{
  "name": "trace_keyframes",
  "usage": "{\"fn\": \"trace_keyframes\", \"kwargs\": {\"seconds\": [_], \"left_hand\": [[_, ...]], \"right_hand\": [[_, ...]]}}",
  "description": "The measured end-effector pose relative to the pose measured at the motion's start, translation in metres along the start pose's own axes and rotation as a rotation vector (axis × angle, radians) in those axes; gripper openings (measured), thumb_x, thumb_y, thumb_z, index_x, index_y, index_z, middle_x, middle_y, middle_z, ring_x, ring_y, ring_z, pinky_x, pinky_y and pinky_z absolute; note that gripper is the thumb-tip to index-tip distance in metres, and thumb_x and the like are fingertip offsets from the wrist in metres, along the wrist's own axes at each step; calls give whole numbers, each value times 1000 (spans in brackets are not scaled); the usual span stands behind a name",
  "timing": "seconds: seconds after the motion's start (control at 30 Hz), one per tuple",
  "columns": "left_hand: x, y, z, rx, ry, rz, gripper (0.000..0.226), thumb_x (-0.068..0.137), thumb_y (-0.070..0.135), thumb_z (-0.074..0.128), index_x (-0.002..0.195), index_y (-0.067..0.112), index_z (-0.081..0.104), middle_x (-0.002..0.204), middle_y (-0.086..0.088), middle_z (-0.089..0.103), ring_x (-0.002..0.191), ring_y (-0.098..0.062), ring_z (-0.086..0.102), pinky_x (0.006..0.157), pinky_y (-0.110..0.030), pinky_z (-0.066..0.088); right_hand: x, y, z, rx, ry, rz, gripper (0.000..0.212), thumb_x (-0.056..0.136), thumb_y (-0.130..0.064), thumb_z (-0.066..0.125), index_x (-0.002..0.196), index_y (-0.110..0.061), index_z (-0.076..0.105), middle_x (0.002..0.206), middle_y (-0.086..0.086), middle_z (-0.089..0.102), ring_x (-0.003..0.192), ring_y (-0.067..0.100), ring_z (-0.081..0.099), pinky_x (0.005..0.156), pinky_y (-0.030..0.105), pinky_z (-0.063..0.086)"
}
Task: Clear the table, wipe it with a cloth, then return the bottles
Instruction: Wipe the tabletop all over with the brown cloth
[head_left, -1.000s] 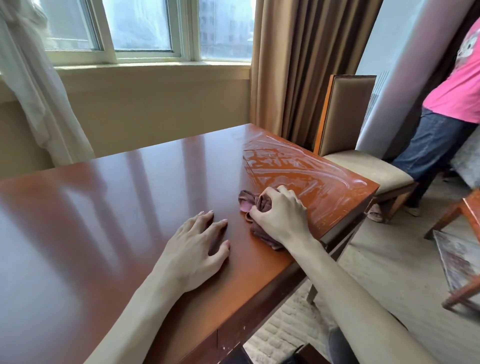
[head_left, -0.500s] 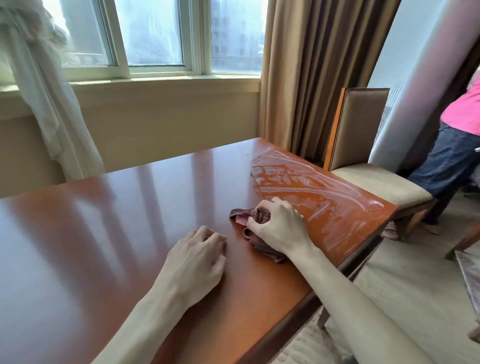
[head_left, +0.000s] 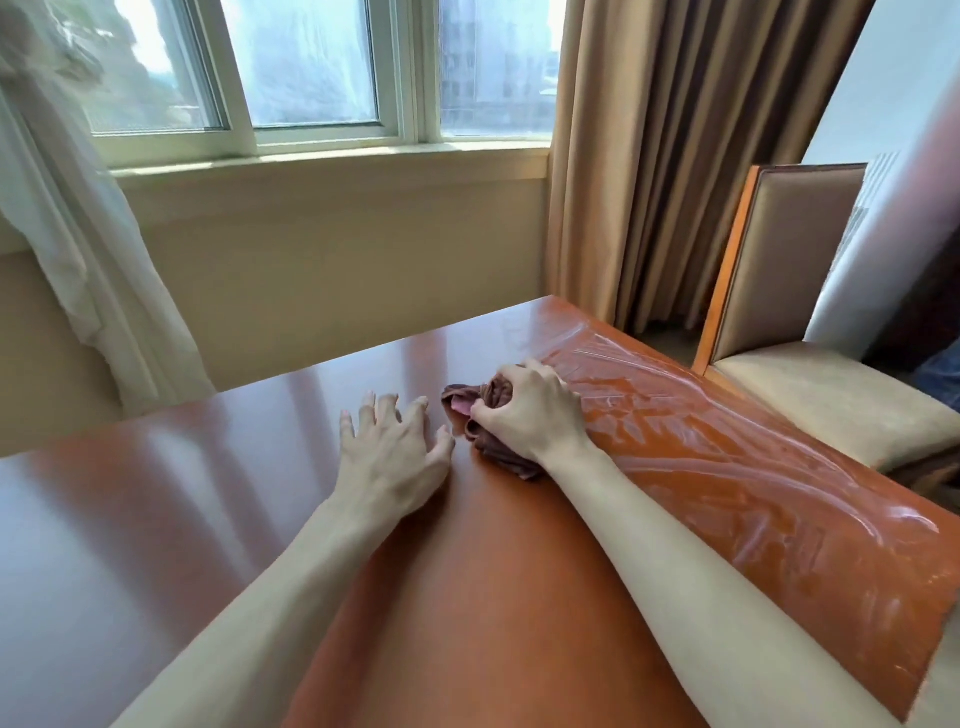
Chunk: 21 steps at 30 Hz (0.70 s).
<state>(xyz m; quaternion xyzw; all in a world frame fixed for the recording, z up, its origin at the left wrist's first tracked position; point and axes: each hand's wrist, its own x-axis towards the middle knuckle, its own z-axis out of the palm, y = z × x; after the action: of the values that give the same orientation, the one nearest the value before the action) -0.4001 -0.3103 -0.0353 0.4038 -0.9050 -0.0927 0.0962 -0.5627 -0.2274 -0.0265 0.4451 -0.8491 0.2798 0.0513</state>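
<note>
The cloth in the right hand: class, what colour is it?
Dark reddish-brown cloth with a pink patch, gripped by the right hand; head view.

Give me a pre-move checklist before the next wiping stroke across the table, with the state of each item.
1. Cloth gripped by the right hand: ok.
2. Cloth touching the table: ok.
3. Left hand resting spread on the table just left of the cloth, in a leftward stroke's path: not ok.
4. No bottles on the visible tabletop: ok.
5. Wet streaks cover only the right strip; the rest looks unwiped: not ok.
6. Cloth damp enough: cannot tell.
</note>
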Motion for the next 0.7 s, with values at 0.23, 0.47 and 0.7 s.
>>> {"fn": "trace_keyframes", "kwargs": {"seconds": [0.23, 0.47, 0.7], "left_hand": [[64, -12, 32, -10, 51, -71, 73, 87, 62, 11, 156, 39, 20, 166, -1, 14, 154, -25, 4, 124, -48, 3], [59, -9, 27, 28, 39, -87, 75, 86, 63, 6, 157, 40, 14, 167, 0, 9, 154, -23, 0, 124, -47, 2], [56, -8, 20, -6, -12, -79, 64, 98, 59, 21, 159, 38, 18, 168, -3, 10, 155, -25, 3, 124, -48, 2]], "right_hand": [[161, 25, 57, 7, 14, 41, 40, 76, -64, 68, 96, -29, 73, 99, -1, 62, 102, 30, 62, 75, 34, 36], [206, 24, 64, 28, -36, 60, 39, 76, -62, 65, 96, -29, 71, 97, -2, 59, 105, 30, 60, 78, 35, 40], [71, 12, 8, 134, -195, -25, 34, 88, -67, 60, 88, -33, 59, 104, -2, 57, 114, 24, 55, 87, 37, 41]]}}
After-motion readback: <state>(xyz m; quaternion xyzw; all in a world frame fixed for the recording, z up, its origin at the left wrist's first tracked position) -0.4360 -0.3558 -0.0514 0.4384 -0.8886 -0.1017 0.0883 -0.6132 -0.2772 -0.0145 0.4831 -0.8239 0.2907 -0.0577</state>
